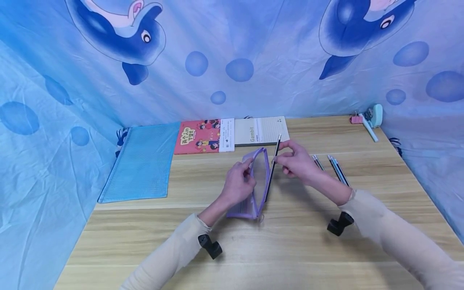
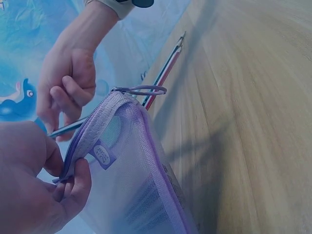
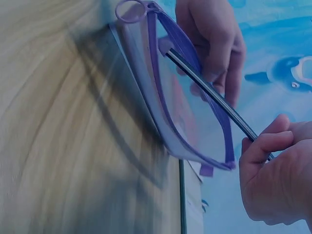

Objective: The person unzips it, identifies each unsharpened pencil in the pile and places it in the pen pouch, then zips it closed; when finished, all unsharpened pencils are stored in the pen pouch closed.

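Note:
A lilac mesh zip pencil case (image 1: 245, 208) lies on the wooden table with its zipped mouth spread open. My left hand (image 1: 237, 183) pinches one edge of that mouth between thumb and fingers, clearest in the left wrist view. In my right hand (image 1: 297, 163) is a dark striped pencil (image 1: 274, 164), held near its far end by thumb and fingers. The right wrist view shows the pencil's other end (image 3: 178, 57) at the case's opening; whether it is inside I cannot tell. A small label (image 2: 102, 154) and a ring pull (image 2: 146, 90) show on the case.
Several pencils (image 1: 338, 171) lie right of my right hand, partly behind the forearm. Along the back are a blue mesh pouch (image 1: 139, 163), a red book (image 1: 199, 137) and a notebook (image 1: 261, 131). A light-blue pen (image 1: 369, 128) and small items stand back right, by the curtain.

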`<state>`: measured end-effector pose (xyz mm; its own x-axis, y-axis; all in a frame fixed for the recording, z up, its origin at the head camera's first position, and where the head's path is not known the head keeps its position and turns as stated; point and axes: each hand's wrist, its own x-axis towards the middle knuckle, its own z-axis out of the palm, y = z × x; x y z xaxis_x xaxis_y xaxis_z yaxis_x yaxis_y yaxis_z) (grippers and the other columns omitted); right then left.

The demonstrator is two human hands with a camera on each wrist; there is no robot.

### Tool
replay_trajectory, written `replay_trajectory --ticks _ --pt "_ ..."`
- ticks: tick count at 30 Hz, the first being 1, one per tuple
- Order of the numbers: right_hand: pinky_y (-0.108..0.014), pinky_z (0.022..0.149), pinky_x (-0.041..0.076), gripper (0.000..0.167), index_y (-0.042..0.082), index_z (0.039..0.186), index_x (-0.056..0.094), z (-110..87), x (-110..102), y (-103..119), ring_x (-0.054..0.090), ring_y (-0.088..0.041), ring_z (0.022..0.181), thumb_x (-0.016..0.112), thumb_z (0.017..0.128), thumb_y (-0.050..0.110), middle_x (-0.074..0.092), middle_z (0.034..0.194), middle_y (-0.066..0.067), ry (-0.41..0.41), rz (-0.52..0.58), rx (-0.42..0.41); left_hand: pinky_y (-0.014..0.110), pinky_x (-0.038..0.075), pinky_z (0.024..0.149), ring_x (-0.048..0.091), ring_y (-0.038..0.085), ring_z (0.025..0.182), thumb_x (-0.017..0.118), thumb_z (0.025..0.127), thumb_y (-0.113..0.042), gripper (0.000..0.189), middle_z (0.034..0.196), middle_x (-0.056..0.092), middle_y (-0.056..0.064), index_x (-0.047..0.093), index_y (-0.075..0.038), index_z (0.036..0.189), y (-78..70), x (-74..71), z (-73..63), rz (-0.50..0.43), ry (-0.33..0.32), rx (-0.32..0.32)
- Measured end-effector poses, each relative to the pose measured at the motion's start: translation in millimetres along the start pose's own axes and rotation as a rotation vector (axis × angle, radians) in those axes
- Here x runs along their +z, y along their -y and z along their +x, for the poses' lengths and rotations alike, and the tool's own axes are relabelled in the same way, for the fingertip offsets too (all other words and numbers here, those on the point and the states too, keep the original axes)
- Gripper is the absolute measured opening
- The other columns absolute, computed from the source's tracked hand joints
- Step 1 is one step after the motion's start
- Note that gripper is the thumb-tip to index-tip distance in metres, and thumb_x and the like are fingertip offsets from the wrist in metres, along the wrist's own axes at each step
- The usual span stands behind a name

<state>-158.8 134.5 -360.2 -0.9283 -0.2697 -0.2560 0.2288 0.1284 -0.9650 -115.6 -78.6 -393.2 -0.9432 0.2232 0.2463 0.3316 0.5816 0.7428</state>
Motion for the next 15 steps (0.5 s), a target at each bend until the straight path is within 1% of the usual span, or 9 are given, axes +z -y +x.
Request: replay_trajectory --ticks 5,11,15 --pt "-0.021 0.043 0.034 0.038 0.0 0.126 0.043 3.1 14 -7 0.05 -0.01 0.051 0.062 0.093 0.0 0.066 0.081 -0.006 0.016 0.014 0.0 0.03 0.048 0.069 0.054 0.021 0.079 0.063 0.073 0.007 0.061 0.085 0.06 0.008 0.057 0.008 0.134 0.3 0.6 0.8 0.005 -0.011 0.007" --pt "-0.021 0.044 0.034 0.036 0.001 0.125 0.046 1.7 25 -13 0.049 -0.01 0.052 0.062 0.092 0.001 0.065 0.083 -0.013 0.047 -0.024 0.024 0.031 0.048 0.069 0.054 0.021 0.079 0.063 0.073 0.007 0.062 0.086 0.06 0.008 0.057 0.008 0.135 0.9 1.1 1.3 0.001 -0.012 -0.001" --pt "-0.022 0.043 0.034 0.035 0.0 0.123 0.046 1.8 31 -19 0.049 -0.01 0.051 0.062 0.093 0.002 0.063 0.077 -0.012 0.086 -0.052 0.04 0.03 0.048 0.07 0.053 0.02 0.08 0.064 0.074 0.007 0.063 0.087 0.06 0.008 0.055 0.008 0.136 1.7 1.6 1.9 -0.003 -0.001 -0.016"
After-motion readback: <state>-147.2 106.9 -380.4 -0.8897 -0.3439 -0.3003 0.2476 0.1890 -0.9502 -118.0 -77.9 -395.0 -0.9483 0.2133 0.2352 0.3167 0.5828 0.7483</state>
